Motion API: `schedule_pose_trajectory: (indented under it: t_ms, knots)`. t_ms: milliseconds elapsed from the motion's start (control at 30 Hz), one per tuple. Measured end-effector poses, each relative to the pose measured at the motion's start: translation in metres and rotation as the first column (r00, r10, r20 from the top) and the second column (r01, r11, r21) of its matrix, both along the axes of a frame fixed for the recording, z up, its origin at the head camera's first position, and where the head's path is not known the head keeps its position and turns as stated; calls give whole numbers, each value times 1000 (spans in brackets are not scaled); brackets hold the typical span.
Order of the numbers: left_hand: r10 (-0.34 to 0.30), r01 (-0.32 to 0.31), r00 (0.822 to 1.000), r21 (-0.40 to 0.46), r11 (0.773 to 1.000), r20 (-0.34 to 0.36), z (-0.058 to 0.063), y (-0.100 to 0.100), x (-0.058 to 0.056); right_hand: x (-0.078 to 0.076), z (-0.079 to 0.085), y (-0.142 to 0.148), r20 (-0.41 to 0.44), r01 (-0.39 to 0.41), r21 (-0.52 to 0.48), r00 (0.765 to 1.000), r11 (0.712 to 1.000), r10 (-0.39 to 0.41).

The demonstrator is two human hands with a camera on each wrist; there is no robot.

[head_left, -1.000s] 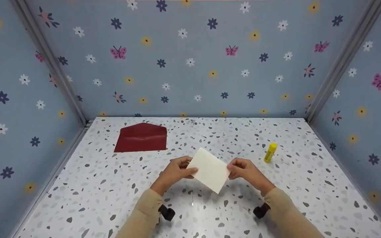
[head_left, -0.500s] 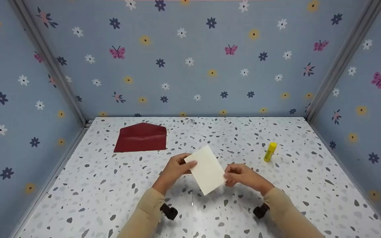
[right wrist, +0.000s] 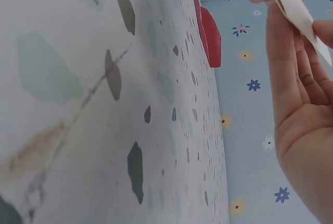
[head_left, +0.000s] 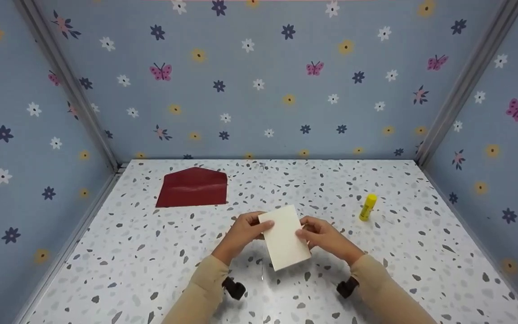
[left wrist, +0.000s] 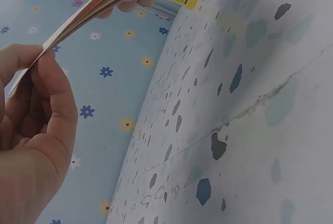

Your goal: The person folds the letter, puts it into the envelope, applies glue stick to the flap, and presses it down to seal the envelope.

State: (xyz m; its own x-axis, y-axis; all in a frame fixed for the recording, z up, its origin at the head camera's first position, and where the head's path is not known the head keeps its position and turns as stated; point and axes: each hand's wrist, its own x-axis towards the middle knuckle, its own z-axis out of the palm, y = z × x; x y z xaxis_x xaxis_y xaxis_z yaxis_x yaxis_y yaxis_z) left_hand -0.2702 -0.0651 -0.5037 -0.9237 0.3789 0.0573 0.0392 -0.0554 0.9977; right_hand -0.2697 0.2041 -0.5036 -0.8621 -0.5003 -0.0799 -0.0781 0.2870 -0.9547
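A cream folded paper (head_left: 285, 243) is held above the table between both hands, tilted in the head view. My left hand (head_left: 243, 233) pinches its upper left edge, thumb on top. On the opposite edge, my right hand (head_left: 326, 236) grips the paper with its thumb on the face and its fingers behind. Seen edge-on in the left wrist view, the paper (left wrist: 99, 2) shows several layers. The right wrist view also shows the paper (right wrist: 295, 10) between thumb and fingers.
A red open envelope (head_left: 192, 188) lies flat at the back left of the speckled table (head_left: 119, 252). The yellow glue stick (head_left: 368, 208) is to the right of the right hand. Flower-patterned walls (head_left: 259, 108) enclose the back and sides.
The paper has been turned to a more upright angle. My right hand has shifted from the paper's corner to a fuller grip on its right edge. Envelope and glue stick stay put.
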Motion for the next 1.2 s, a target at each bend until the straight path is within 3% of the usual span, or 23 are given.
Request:
schedule_pose_trajectory:
  t_ms: [233,400,567,800,1200]
  knots:
    - [8,-8,1000,-1,1000,-3,-2,1,-2,-1,1,-4,-6,41,-32,999,999,-41]
    - [14,-14,1000,6,1000,1,-3,2,-2,7,11,-7,-7,56,-28,998,998,-56]
    - [34,-34,999,-46,998,-6,-3,1,-2,11,17,-7,-24,43,-39,999,998,-44]
    - [102,-114,991,-164,980,-80,-4,-11,-5,-3,-1,2,-28,63,-46,998,997,-64]
    - [247,-273,959,-222,936,-139,-8,-51,-18,-5,-3,14,-29,105,-48,994,993,-106]
